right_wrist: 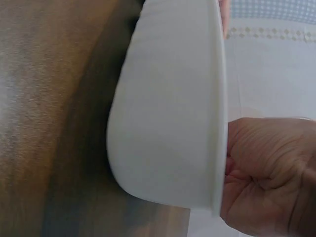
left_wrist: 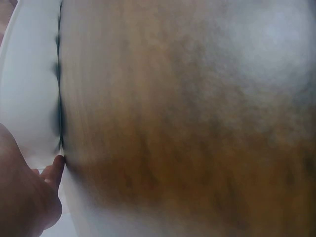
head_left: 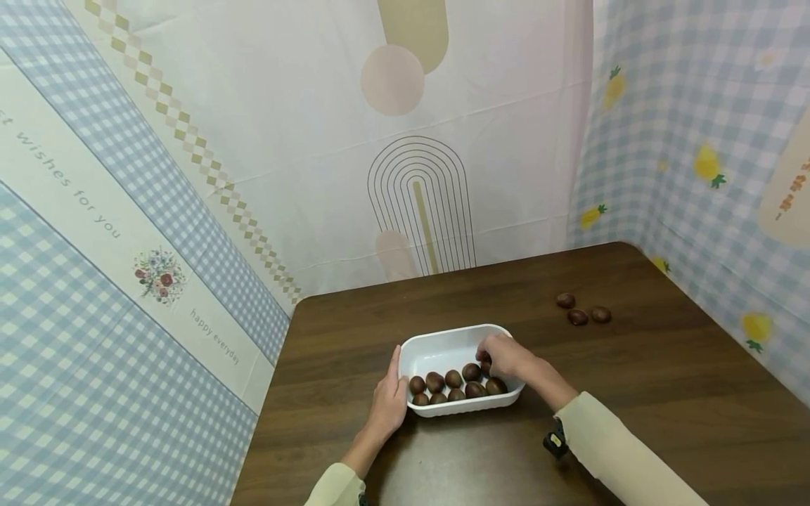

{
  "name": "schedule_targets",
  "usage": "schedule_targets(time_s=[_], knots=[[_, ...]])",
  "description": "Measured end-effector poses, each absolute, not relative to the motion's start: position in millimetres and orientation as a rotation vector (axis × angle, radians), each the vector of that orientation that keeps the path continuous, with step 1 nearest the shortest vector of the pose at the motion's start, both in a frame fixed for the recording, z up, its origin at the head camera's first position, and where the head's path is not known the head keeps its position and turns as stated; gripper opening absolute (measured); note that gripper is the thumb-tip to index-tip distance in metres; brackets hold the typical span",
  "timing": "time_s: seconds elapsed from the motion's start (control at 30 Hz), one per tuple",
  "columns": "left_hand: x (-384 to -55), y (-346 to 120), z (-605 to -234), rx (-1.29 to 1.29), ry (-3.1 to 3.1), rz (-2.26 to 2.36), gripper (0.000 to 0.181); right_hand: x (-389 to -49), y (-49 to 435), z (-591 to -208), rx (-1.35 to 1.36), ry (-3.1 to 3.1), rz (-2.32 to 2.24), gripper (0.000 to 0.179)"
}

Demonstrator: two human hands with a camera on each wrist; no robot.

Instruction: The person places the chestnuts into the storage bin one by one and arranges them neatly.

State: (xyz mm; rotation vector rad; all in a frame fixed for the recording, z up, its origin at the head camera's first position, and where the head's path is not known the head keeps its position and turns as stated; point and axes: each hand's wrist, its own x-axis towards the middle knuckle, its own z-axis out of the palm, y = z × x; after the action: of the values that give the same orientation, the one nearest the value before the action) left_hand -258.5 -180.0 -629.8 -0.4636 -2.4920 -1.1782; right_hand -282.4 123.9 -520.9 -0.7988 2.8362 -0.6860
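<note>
A white rectangular dish (head_left: pixel 443 340) with rounded corners stands on the wooden table, with several round, dark brown chestnut-like nuts (head_left: pixel 453 379) in rows along its near side. My left hand (head_left: pixel 388 400) rests against the dish's left end, index finger straight along the outer wall and thumb near the rim. Inside the right end, my right hand (head_left: pixel 506 356) reaches down with curled fingers and pinches a brown nut, mostly hidden by the fingers. In the right wrist view, the dish's outer wall (right_wrist: pixel 168 108) hides those fingertips, leaving the palm side of the right hand (right_wrist: pixel 269 173) visible.
Three more brown nuts (head_left: pixel 577 317) lie close together on the far right of the dark wooden table (head_left: pixel 354 316). Patterned cloth hangs (head_left: pixel 316 140) behind the table and along both sides. A small black device (head_left: pixel 555 440) is strapped at the right wrist.
</note>
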Motion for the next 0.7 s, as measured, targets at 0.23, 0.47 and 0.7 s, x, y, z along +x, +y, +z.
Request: schedule_targets(time_s=[0.23, 0.47, 0.7], knots=[[-259.0, -180.3, -634.4, -0.45, -2.519, -1.135, 0.068, -281.5, 133.1, -507.2, -0.83, 2.72, -0.736, 0.024], [-256.8, -180.2, -626.4, -0.494, -2.467, -1.166, 0.065, -285.5, 165.0, -490.1, -0.861, 2.71, -1.05, 0.028], [-254.2, -178.5, -620.4, -0.442, -2.534, -1.136, 0.065, -293.4, 212.1, -485.8, -0.75, 2.718, -1.343, 0.029]])
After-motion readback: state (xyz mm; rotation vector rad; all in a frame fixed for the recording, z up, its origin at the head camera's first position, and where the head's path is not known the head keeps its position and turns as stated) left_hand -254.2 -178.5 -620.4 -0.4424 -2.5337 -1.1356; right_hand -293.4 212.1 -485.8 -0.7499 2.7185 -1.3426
